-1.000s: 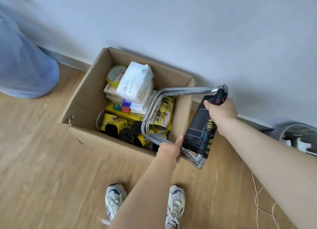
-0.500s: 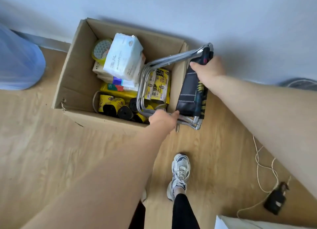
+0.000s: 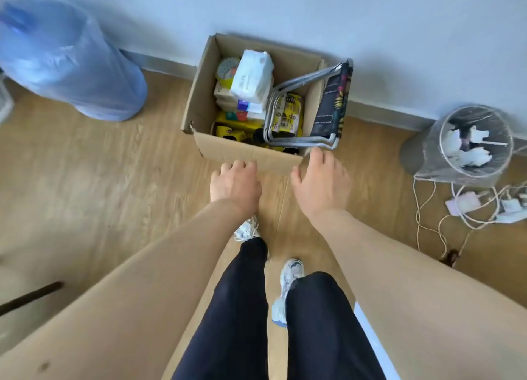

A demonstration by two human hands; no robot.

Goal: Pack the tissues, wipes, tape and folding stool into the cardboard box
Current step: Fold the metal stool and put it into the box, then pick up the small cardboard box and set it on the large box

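An open cardboard box (image 3: 228, 153) stands on the wood floor against the wall. Inside lie a white tissue pack (image 3: 252, 76), a tape roll (image 3: 226, 69), yellow wipe packs (image 3: 286, 114) and dark rolls. The folding stool (image 3: 330, 103), chrome tubes with a black patterned seat, rests tilted across the box's right wall, partly inside and partly hanging over it. My left hand (image 3: 235, 184) hovers in front of the box, fingers curled, holding nothing. My right hand (image 3: 320, 184) is beside it, fingers spread, just below the stool's lower corner and not touching it.
A large blue water bottle (image 3: 65, 63) lies at the left by the wall. A wire bin lined with plastic (image 3: 467, 143) stands at the right, with white chargers and cables (image 3: 484, 205) on the floor below it. My legs and shoes (image 3: 288, 280) are beneath my hands.
Both hands have let go of the stool and pulled back toward me. The stool now rests on the box's right wall. My head has risen and moved back.
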